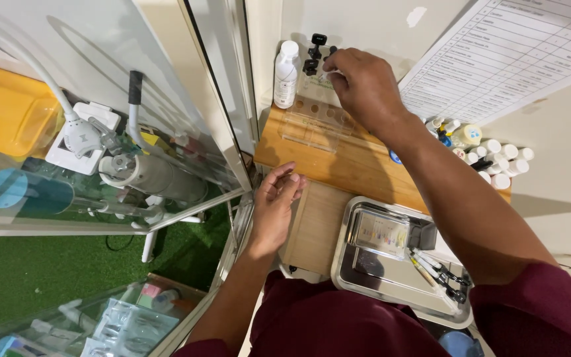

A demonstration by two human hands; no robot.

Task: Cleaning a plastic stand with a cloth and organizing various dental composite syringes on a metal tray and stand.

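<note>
Beyond the left edge of the wooden surface (pixel 338 165), behind glass, stand a yellow tray (pixel 8 109) and a white hose fitting (pixel 80 135) above a strip of green turf (pixel 54 264). The left hand (pixel 275 208) rests at the surface's left edge, fingers loosely curled and holding nothing. At the far left corner stands a white plastic bottle (pixel 286 74), with a clear acrylic rack (pixel 315 122) just beside it, its round holes showing. The right hand (pixel 365 86) reaches over the rack at the far edge, fingertips pinched narrowly on something small and pale beside the black-capped droppers (pixel 313 53); what it pinches is too hidden to tell. Near the front edge sits a steel tray (pixel 358 277) holding syringes (pixel 437 271). At the right edge cluster small white-capped vials (pixel 500 158).
</note>
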